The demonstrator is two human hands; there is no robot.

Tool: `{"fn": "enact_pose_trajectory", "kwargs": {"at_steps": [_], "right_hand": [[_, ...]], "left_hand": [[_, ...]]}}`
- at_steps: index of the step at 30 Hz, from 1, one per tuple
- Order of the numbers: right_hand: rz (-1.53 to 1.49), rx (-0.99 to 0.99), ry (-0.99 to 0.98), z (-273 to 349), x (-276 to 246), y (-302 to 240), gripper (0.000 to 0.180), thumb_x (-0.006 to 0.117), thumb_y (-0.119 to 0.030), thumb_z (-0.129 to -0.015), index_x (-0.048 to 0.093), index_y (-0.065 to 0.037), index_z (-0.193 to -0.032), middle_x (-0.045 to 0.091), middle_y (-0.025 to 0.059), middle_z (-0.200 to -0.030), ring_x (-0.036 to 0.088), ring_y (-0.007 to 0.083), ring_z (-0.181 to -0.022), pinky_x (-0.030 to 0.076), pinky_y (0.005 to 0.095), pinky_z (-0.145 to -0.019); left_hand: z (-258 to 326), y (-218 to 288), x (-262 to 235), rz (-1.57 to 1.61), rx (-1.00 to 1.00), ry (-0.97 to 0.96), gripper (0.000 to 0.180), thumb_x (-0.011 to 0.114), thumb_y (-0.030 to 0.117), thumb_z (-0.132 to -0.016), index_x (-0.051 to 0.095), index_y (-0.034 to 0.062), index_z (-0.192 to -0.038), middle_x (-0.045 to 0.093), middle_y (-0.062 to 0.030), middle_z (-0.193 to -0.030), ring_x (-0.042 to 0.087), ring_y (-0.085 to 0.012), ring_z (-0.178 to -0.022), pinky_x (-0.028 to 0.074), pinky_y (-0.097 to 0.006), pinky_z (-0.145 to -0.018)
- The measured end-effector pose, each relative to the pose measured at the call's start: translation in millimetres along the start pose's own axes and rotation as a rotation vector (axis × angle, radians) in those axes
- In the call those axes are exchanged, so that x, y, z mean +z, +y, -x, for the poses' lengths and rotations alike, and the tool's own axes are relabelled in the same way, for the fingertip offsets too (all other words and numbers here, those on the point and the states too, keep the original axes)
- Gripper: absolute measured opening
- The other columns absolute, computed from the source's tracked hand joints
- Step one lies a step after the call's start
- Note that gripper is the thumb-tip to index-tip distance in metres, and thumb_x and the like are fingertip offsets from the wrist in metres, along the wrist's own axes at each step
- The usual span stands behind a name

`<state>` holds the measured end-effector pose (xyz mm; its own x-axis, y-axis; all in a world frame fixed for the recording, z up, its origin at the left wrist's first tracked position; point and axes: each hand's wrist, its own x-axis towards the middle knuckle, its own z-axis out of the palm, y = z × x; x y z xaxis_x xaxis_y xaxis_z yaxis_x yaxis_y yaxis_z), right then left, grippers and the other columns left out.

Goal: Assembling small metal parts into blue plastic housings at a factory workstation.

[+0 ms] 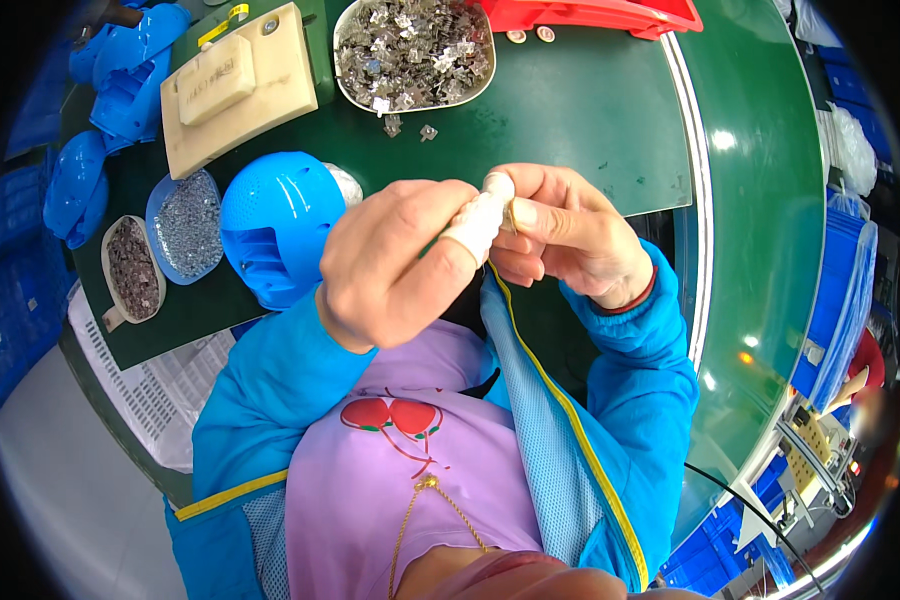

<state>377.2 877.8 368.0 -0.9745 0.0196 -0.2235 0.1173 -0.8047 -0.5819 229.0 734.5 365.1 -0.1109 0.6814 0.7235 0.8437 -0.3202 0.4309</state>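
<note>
Over the table's near edge, my left hand [395, 260] is closed, its fingertips wrapped in ribbed white finger covers [477, 222]. My right hand [575, 235] meets it there, thumb and index finger pinched together; a white cover also sits on the index fingertip. Whatever small piece lies between the two hands is mostly hidden by the fingers, so I cannot name it. Just left of my left hand stands a blue rounded plastic shell [280, 225] with a rectangular opening. Beyond both hands, a few small metal clips [428, 132] lie loose on the green table.
A cream tray [490, 85] heaped with metal clips stands at the back. A beige block fixture [190, 140], more blue shells [135, 95], a blue dish of clear bits [216, 268] and a dish of dark bits [108, 255] are left. A red bin [610, 14] is far right.
</note>
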Motion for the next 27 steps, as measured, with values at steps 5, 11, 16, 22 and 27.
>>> {"fn": "enact_pose_trajectory", "kwargs": {"at_steps": [5, 11, 16, 22, 27], "right_hand": [[0.32, -0.215, 0.053, 2, 3, 2, 0.015, 0.063, -0.014, -0.098, 0.059, -0.002, -0.105, 0.059, 0.0026, -0.083, 0.058, 0.0125, -0.072, 0.048, 0.0255, -0.065], [1.362, -0.781, 0.123, 1, 4, -15, 0.013, 0.072, -0.009, -0.082, 0.063, -0.002, -0.087, 0.06, 0.0114, -0.084, 0.061, 0.0277, -0.074, 0.051, 0.0322, -0.065], [2.098, -1.472, -0.157, -1, -1, -20, 0.01, 0.066, -0.011, -0.078, 0.06, -0.004, -0.082, 0.058, 0.0077, -0.086, 0.062, 0.0239, -0.074, 0.054, 0.0347, -0.065], [2.255, -1.836, -0.116, -3, 12, -28, 0.007, 0.061, -0.01, -0.081, 0.058, -0.004, -0.082, 0.057, 0.0062, -0.087, 0.066, 0.0212, -0.079, 0.057, 0.0325, -0.067], [2.186, -1.509, -0.155, 2, 4, -29, 0.017, 0.068, 0.004, -0.074, 0.062, -0.001, -0.089, 0.066, 0.0118, -0.094, 0.068, 0.0251, -0.08, 0.058, 0.0331, -0.068]], "left_hand": [[-3, 13, -3, 0.047, -0.175, 0.012, 0.028, 0.078, -0.004, -0.076, 0.067, 0.0005, -0.101, 0.069, -0.0118, -0.092, 0.07, -0.0211, -0.075, 0.056, -0.03, -0.063], [-11, 21, -15, 0.523, -0.68, -0.084, 0.027, 0.071, -0.009, -0.077, 0.067, -0.0045, -0.103, 0.069, -0.0078, -0.085, 0.069, -0.0113, -0.072, 0.055, -0.025, -0.062], [-28, 14, -29, 1.106, -1.243, -0.351, 0.015, 0.063, -0.002, -0.086, 0.066, -0.0048, -0.1, 0.067, -0.0076, -0.079, 0.064, -0.0108, -0.062, 0.053, -0.022, -0.056], [-23, -4, -35, 1.758, -1.462, -0.628, 0.011, 0.065, 0.006, -0.09, 0.065, -0.0038, -0.095, 0.067, -0.0078, -0.078, 0.066, -0.01, -0.065, 0.056, -0.023, -0.058], [-19, 23, -22, 1.347, -1.345, -0.215, 0.013, 0.06, -0.002, -0.087, 0.064, -0.0015, -0.099, 0.066, -0.008, -0.08, 0.065, -0.0134, -0.063, 0.054, -0.024, -0.056]]}}
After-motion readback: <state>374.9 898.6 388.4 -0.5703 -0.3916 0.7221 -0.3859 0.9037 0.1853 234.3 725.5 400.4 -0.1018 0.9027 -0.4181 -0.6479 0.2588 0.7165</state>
